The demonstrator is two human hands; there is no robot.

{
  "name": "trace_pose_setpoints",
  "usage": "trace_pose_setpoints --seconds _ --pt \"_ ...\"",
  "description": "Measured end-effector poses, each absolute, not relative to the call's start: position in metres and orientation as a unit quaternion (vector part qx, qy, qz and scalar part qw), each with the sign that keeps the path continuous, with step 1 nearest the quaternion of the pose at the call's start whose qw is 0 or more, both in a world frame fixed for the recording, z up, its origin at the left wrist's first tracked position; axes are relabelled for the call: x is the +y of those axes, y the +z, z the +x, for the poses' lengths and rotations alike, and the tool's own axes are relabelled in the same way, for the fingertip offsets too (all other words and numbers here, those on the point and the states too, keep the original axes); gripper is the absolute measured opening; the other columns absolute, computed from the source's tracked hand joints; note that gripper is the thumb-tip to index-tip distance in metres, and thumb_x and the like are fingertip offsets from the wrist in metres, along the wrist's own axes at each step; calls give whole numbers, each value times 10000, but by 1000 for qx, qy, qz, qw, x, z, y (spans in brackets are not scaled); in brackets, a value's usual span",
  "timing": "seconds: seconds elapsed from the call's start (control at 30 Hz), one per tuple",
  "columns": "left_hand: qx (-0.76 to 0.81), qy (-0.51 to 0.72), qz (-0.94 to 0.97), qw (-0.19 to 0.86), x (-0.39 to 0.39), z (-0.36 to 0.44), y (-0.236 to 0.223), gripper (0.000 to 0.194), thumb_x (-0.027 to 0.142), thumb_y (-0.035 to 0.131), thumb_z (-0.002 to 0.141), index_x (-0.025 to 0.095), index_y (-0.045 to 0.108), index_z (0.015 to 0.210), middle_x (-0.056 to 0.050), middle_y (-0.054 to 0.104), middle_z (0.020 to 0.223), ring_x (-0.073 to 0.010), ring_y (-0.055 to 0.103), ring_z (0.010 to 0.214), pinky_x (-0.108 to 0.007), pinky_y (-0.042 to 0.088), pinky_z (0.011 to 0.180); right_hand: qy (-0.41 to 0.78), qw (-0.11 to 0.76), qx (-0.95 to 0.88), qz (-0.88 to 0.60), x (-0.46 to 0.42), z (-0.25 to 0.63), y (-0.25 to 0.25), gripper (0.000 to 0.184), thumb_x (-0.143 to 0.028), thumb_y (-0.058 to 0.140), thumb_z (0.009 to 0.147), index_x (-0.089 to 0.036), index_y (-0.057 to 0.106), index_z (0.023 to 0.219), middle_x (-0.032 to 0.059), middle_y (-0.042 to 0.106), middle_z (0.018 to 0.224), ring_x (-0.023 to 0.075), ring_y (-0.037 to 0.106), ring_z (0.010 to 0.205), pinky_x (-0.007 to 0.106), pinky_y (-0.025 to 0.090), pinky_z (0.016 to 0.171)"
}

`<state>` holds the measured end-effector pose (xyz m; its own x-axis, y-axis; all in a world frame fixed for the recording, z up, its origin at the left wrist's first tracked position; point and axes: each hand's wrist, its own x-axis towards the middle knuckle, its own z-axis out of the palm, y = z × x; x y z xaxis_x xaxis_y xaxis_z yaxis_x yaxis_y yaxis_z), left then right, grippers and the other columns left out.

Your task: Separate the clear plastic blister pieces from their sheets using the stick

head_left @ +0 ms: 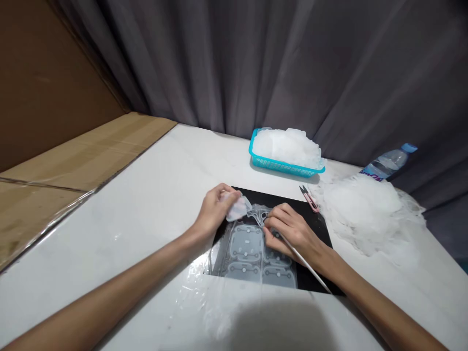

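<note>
My left hand is closed around a translucent, rounded plastic piece, thumb on top. A thin white stick slants down to the right from the closed fingers of my right hand. Under both hands lies a clear plastic sheet with several rounded rectangular pieces marked in it, each with small dots and lines. Its torn, stringy upper edge stretches between my hands; whether my right fingers also pinch it, I cannot tell. Beneath the sheet is a black mat.
A turquoise basket heaped with translucent pieces stands at the back. Pink-handled thread snips lie by the mat's upper right corner. A pile of clear plastic scraps and a tilted water bottle are on the right. Cardboard borders the left.
</note>
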<state>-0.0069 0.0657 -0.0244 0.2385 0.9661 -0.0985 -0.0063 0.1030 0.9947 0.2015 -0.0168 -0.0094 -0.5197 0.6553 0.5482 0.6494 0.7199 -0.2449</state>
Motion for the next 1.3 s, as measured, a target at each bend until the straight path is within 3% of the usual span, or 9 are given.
trace_pose_setpoints --seconds 0.17,0.27,0.63,0.93,1.3 --pt "373 361 519 679 70 -15 -8 267 362 798 867 144 644 893 -36 713 740 -144 661 632 -243 505 598 1 365 -765 -531 -7 218 -21 146 -127 588 983 -218 580 869 45 611 855 226 558 854 381 475 807" --pt "347 342 538 688 63 -16 -2 266 383 798 888 155 661 902 -34 736 773 -138 674 664 -233 500 616 3 373 -728 -575 -2 225 -25 52 -169 621 979 -213 647 968 62 661 921 246 603 905 398 476 835" --pt "353 281 560 695 56 -12 -6 349 484 786 887 154 678 926 -12 710 686 -112 623 574 -199 444 543 129 453 -761 -446 -19 199 -19 112 -192 577 1026 -227 683 1038 49 663 926 215 591 909 389 477 838" --pt "358 226 595 683 57 -10 -13 362 505 750 905 155 664 934 -22 724 701 -113 607 576 -197 404 537 248 457 -705 -481 -13 206 -32 167 -282 598 1030 -242 712 915 26 663 848 206 568 855 381 447 814" --pt "334 208 633 666 59 -8 -16 339 498 709 930 163 662 943 -12 713 714 -126 619 596 -215 407 542 270 430 -713 -483 -12 205 -28 136 -299 653 1007 -233 717 907 7 687 858 187 553 829 370 421 839"
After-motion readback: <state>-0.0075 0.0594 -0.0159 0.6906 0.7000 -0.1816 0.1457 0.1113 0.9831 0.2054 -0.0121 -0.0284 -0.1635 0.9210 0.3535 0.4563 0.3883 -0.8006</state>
